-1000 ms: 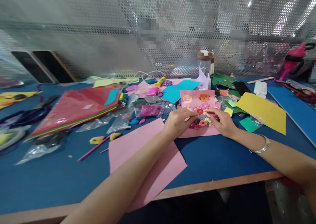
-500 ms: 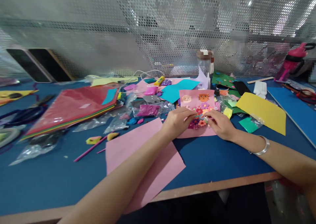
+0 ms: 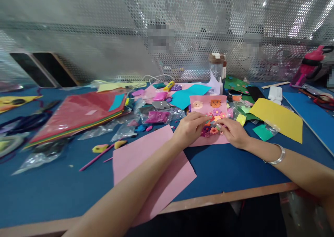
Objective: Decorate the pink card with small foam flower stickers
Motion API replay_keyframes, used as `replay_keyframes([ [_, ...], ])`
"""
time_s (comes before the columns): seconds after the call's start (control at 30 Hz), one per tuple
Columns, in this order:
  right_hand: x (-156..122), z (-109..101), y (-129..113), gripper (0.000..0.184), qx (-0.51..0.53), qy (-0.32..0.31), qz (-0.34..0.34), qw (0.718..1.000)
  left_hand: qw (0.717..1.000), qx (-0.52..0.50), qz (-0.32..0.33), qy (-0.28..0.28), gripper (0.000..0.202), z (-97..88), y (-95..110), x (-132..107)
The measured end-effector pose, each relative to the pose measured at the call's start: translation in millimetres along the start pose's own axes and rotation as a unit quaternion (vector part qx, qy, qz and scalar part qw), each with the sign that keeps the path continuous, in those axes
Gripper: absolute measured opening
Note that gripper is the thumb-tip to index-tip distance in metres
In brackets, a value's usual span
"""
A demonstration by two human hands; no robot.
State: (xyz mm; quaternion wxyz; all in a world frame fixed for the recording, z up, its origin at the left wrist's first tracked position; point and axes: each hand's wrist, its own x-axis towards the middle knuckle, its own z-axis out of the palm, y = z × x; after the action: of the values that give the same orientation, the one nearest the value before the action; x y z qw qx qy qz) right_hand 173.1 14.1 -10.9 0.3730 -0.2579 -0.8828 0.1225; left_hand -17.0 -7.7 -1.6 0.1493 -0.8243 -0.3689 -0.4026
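Panels with dark faces [image 3: 53, 70], 2 of them, are leaned at upper left of the frame. Below them, red sheets [image 3: 80, 110] are laid in a clear cover. At lower centre, a plain pink sheet [image 3: 141, 150] is partly covered by the left forearm. The left hand [image 3: 189, 127] is placed right of centre, its thumb and fingertips brought close together; whether anything is pinched cannot be told. Beside it, the pink card [image 3: 206, 99] is seen, decorated with 1 orange cat face [image 3: 215, 103] and many small flowers [image 3: 214, 130]. By the right hand [image 3: 235, 132], fingers are bent over the card's right side; their grip cannot be told. At far right, a yellow sheet [image 3: 279, 120] is seen.
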Motion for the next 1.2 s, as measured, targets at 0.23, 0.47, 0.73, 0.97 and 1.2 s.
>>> replay_keyframes([
  [0.23, -1, -3, -5, 0.024, -0.011, -0.003, 0.025, 1.000, 1.000, -0.019, -0.017, 0.009, 0.011, -2.7, 1, 1],
  [0.47, -1, -6, -8, 0.028, 0.014, -0.007, 0.014, 1.000, 1.000, -0.009, 0.003, 0.003, 0.017, -2.0, 7, 3],
  [0.73, -1, -5, -6, 0.021, -0.036, -0.035, 0.057, 0.997, 0.999, -0.048, -0.003, -0.007, 0.009, -1.8, 12, 2],
  [0.97, 0, -5, -6, 0.026, -0.050, -0.056, 0.066, 0.995, 0.990, -0.088, 0.023, -0.109, 0.015, 0.9, 15, 1],
  [1.2, 0, -5, -5, 0.029, -0.058, -0.059, 0.066, 0.994, 0.982, -0.090, 0.001, -0.166, 0.021, 0.3, 19, 1],
])
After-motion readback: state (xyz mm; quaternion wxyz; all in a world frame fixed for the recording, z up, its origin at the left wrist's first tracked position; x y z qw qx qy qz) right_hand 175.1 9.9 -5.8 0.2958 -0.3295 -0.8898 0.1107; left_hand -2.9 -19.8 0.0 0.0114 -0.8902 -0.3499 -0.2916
